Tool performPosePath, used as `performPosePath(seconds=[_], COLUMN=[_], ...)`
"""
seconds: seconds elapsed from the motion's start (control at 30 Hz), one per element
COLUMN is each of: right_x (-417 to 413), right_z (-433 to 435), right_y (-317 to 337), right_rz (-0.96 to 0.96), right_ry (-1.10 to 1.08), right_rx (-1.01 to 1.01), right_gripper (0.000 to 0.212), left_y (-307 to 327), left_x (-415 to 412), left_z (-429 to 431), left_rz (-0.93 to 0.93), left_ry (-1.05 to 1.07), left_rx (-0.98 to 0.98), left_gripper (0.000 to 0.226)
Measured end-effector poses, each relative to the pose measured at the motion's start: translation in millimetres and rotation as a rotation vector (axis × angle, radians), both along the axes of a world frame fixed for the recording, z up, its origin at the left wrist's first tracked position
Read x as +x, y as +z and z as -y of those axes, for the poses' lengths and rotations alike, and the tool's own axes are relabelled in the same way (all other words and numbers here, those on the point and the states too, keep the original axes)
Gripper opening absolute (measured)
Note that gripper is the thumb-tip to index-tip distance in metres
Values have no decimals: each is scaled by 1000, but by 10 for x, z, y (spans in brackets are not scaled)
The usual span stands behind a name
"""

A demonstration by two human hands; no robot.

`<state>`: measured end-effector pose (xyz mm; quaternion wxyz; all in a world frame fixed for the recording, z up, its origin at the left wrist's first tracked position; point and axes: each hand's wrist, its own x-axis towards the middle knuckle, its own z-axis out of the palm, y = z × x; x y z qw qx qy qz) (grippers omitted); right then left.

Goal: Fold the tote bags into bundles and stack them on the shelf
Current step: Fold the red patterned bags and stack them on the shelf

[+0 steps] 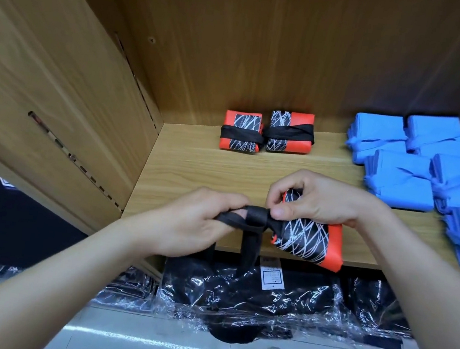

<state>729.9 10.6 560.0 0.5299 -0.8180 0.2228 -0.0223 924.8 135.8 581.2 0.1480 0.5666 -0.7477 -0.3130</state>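
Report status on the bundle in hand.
Left grip holds strap. Right grip holds bundle over shelf edge. Two tied bundles behind, blue bundles right; neither blocks.

Shelf board of light wood-grain laminate (195, 164), enclosed by matching side and back panels. Two folded orange-and-black fabric bundles with white scribble print, each bound by a black strap, are laid side by side and touching near the back: left orange bundle (241, 131), right orange bundle (289, 132). A cluster of folded sky-blue fabric bundles (402, 181), tied with blue straps, is set at the right end, apart from the orange pair.
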Motion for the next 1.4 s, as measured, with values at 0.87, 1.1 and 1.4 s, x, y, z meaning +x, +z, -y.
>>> performPosePath(seconds=[0.87,1.1,1.4], right_x=[210,170,66], right_z=[-378,-233,-70], right_y=[240,77,40], right_rz=[-392,-194,-194], right_ry=[-65,-99,-12], right_rx=[-755,-221,24], right_gripper=[62,28,40], left_y=[106,238,221], left_x=[-147,113,370], left_z=[114,77,-82], left_rz=[-1006,-989,267], left_ry=[767,663,328], left_rx=[437,217,-409], left_gripper=[30,22,59])
